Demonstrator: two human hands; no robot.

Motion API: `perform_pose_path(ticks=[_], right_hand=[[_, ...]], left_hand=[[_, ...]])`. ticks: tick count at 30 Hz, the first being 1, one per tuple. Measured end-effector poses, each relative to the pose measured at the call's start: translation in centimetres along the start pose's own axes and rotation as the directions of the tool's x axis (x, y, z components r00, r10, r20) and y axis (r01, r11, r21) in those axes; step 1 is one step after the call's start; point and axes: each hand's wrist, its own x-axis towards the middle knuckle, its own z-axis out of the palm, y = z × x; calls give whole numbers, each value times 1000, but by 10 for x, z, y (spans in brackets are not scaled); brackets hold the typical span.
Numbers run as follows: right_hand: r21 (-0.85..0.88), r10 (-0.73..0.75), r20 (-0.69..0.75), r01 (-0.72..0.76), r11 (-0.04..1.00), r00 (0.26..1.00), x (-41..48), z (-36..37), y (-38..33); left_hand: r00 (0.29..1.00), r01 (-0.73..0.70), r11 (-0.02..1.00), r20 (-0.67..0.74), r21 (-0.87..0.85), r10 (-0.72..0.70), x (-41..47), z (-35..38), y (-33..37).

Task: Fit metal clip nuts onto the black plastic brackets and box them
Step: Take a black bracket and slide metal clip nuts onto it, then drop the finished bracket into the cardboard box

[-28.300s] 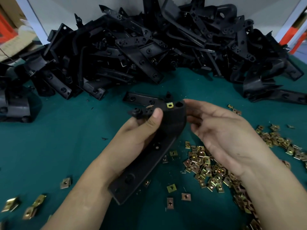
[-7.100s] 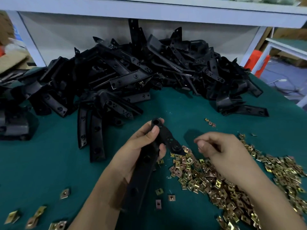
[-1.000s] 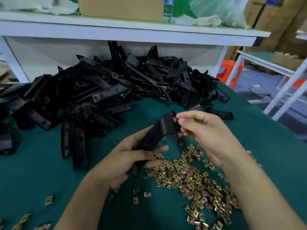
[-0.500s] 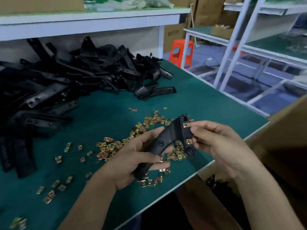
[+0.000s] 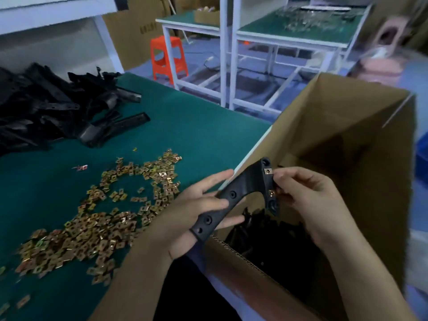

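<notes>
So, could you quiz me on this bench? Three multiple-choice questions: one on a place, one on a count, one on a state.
1. Where is the bracket?
A) held at the cardboard box's rim
B) on the orange stool
C) flat on the table

2. How many clip nuts show on it?
A) none
B) two
C) five

3. The box is:
A) taped shut
B) folded flat
C) open, with black parts inside

Answers:
1 A: the left hand and right hand hold it in the air there.
2 B: one sits near the top end, one lower on the same arm.
3 C: its flaps stand up and dark parts lie inside.
</notes>
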Motion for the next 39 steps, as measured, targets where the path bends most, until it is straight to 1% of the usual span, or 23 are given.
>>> perform_pose_path(ticks=[2,4,7,10,14,18,20,22,23,24,27,29,31,33,35,37,38,39], right_hand=[[-65,-26,-102,20,998,994,0,-14,7],[-121,-58,-179,37,992,982,0,-26,16],[-170,-81,-218,44,984,972,-1,-35,30],[-221,-96,-225,45,974,970,0,-37,43],[-267,-113,-195,58,962,974,1,-29,53],[-308,-139,-131,93,947,982,0,-6,57],[-347,-168,-56,139,927,984,-4,16,57],[-392,-203,64,212,895,977,-10,46,57],[-404,-220,136,257,878,966,-13,64,56],[-413,-243,209,311,856,947,-18,83,55],[-418,-314,389,470,778,866,-30,138,51],[-405,-297,500,523,750,814,-36,177,49],[-402,-240,623,568,718,745,-45,215,48],[-373,-208,723,625,686,659,-59,250,48],[-344,-186,781,658,670,597,-75,277,49],[-314,-173,811,665,677,559,-90,301,52],[-304,-164,821,662,685,546,-97,314,53],[-294,-149,833,655,696,533,-104,328,55]], left_hand=[[999,28,998,15,55,-29,13,9,-7],[999,41,986,13,162,-44,22,15,-15],[997,81,953,-19,291,-78,33,22,-25],[994,102,948,11,302,-111,40,24,-32],[995,95,949,-11,302,-96,38,20,-36],[991,58,935,-131,350,-12,24,12,-33],[978,18,919,-196,394,65,12,8,-28],[952,-36,904,-261,426,161,-3,4,-23],[927,-66,890,-302,452,223,-12,0,-19],[890,-92,866,-350,491,293,-22,-5,-15],[744,-126,785,-465,607,479,-57,-25,-4],[635,-135,753,-527,645,565,-85,-41,1],[495,-95,711,-587,696,641,-115,-61,4],[334,-15,704,-660,710,673,-147,-84,3],[146,88,722,-726,686,672,-182,-110,-1],[-76,164,776,-777,608,625,-219,-137,-3],[-173,195,801,-784,566,596,-236,-149,-2],[-255,220,824,-785,522,565,-253,-161,0]])
